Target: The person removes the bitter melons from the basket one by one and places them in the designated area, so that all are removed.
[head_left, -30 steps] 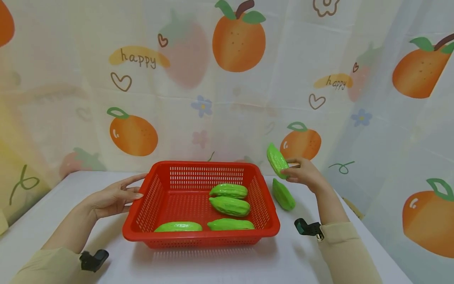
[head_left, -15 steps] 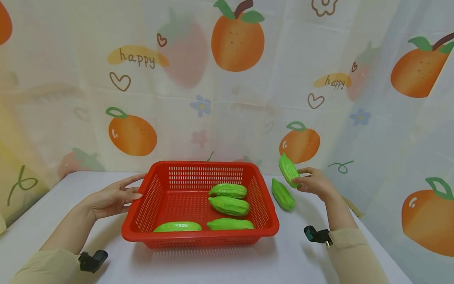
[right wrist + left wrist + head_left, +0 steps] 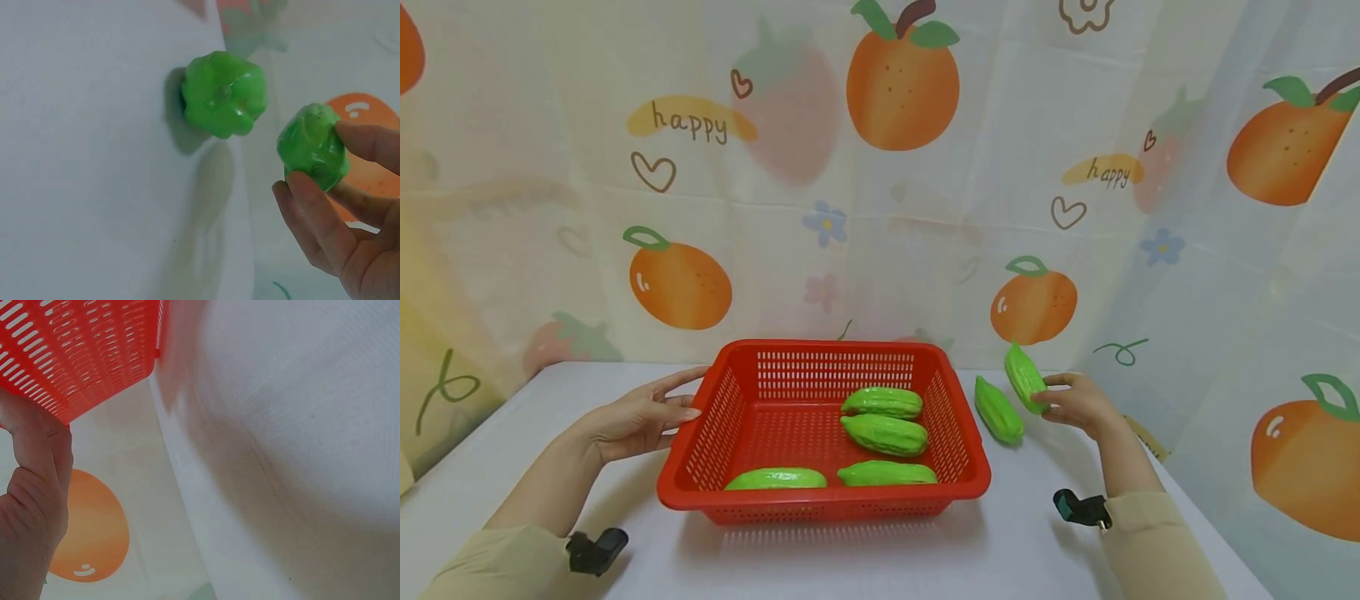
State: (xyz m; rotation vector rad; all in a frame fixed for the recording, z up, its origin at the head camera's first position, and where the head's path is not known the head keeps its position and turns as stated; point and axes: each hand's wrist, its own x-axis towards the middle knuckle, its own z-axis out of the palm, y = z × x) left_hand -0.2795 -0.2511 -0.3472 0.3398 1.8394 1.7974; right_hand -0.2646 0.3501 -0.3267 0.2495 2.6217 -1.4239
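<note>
My left hand (image 3: 631, 419) holds the left rim of a red plastic basket (image 3: 827, 497), its thumb at the rim. The left wrist view shows that hand (image 3: 37, 487) against the basket's slotted wall (image 3: 94, 356). With thumb and fingers my right hand (image 3: 1081, 403) pinches a green bitter melon (image 3: 1025, 377), tilted, its pointed end up and away. In the right wrist view this bitter melon (image 3: 312, 147) is seen end-on in the fingertips. Another bitter melon (image 3: 998, 411) lies between it and the basket's right side.
Inside the basket, two bitter melons lie on the right, the nearer one (image 3: 886, 436) plainly ridged. Two more, including one at front left (image 3: 777, 478), are partly hidden by the front rim. A fruit-print curtain (image 3: 887, 208) hangs behind the white table (image 3: 850, 571).
My right hand has moved right and down with its bitter melon, from above the one on the table to that one's right side. My left hand and the basket have stayed put.
</note>
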